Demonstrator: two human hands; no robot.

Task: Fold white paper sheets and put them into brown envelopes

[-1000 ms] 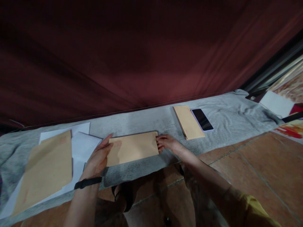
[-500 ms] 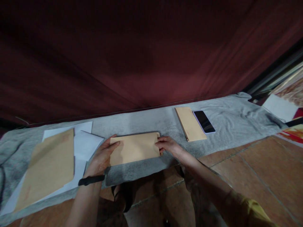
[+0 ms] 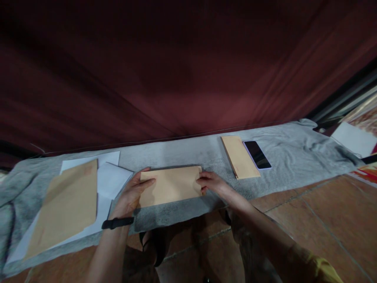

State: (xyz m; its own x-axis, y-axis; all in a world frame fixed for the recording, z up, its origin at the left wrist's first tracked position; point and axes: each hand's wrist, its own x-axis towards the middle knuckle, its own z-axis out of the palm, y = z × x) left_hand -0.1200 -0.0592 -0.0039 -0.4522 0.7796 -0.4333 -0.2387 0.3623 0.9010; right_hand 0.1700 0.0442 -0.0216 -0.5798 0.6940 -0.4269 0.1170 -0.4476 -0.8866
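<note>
A tan paper envelope (image 3: 173, 184) lies lengthwise before me, just over the grey cloth. My left hand (image 3: 134, 192) grips its left end, thumb on top and fingers beneath or behind. At the opposite end my right hand (image 3: 210, 182) pinches the short edge near the flap, with some fingertips hidden by the paper. To the right is a second tan envelope (image 3: 240, 157), lying slantwise beside a phone (image 3: 257, 154) with a dark screen. Left of my left hand, larger tan envelopes (image 3: 69, 204) rest on white sheets, and a folded white paper (image 3: 112, 181) sits beside them.
The grey cloth (image 3: 188, 147) covers a long narrow surface. Behind it hangs a dark red curtain (image 3: 188, 78). Brown floor tiles (image 3: 332, 212) show in front, and printed papers (image 3: 359, 137) are at the far right.
The whole scene has shifted slightly right in view. Both hands keep their hold on the envelope, and my right fingers have shifted only a little at its end.
</note>
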